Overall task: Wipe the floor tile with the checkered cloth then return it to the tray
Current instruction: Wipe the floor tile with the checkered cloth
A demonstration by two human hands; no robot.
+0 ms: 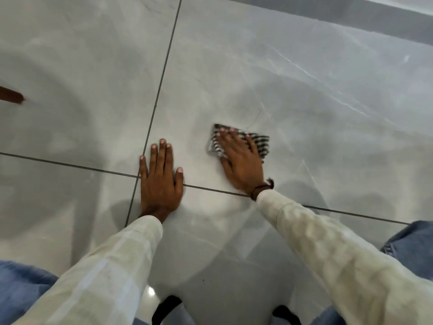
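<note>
A folded black-and-white checkered cloth (pixel 262 144) lies flat on a large grey floor tile (pixel 293 85). My right hand (pixel 239 160) presses down on the cloth with fingers spread, covering most of its left part. My left hand (pixel 161 177) rests flat on the floor with fingers apart, palm over the crossing of two grout lines, a hand's width left of the cloth. It holds nothing. No tray is in view.
Dark grout lines (pixel 161 73) divide the glossy tiles. A brown object tip (pixel 13 97) pokes in at the left edge. A dark grey skirting strip (pixel 351 15) runs along the top right. My knees in blue jeans (pixel 412 240) frame the bottom corners.
</note>
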